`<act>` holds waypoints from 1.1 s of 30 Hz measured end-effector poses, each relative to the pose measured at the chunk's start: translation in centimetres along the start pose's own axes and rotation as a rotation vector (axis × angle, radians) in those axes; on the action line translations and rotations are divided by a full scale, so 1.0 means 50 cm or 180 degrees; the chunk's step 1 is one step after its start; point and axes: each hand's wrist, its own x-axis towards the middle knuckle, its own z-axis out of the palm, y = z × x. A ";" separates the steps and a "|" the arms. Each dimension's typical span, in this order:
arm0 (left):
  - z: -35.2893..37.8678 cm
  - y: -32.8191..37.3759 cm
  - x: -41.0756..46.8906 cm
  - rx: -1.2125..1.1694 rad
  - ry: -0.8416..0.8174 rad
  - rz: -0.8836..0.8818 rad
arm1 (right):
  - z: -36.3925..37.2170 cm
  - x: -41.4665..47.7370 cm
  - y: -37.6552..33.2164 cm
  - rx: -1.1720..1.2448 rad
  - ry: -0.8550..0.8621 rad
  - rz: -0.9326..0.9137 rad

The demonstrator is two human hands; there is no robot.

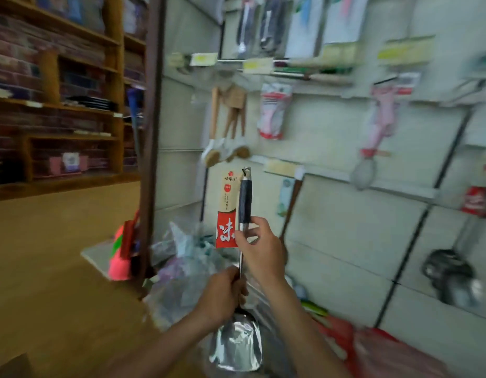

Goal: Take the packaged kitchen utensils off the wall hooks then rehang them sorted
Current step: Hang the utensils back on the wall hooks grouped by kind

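Note:
A steel spatula [237, 347] with a dark handle [245, 199] and a red-and-cream paper tag [227, 214] stands upright in front of me, blade down. My left hand [222, 296] grips its metal shaft low down. My right hand [260, 246] pinches the shaft just under the dark handle, beside the tag. On the white wall panel [345, 236] behind hang packaged utensils: wooden spoons [228, 124], a pink-and-white pack [273, 113], a pink-handled strainer [372, 148], a dark ladle [449, 271].
Wooden shelves [72, 105] with stacked goods fill the left. A dark post [151, 132] edges the panel. Plastic bags [181, 268] and a pink item [122, 257] lie on the floor below; red bags [386, 353] sit at lower right.

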 end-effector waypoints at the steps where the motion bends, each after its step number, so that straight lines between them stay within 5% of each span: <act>1: 0.040 0.035 0.004 -0.0089 -0.0091 0.0063 | -0.050 0.005 0.019 0.0108 0.0054 0.0077; 7: 0.257 0.203 0.018 -0.0292 -0.0677 0.0433 | -0.325 -0.001 0.100 0.0656 0.0396 0.0416; 20: 0.639 0.452 -0.031 -0.0545 -0.1565 0.0852 | -0.781 -0.085 0.231 0.0304 0.1065 0.0623; 33: 0.725 0.578 0.006 -0.0720 -0.1441 0.1046 | -0.922 -0.033 0.226 0.0024 0.1124 0.0332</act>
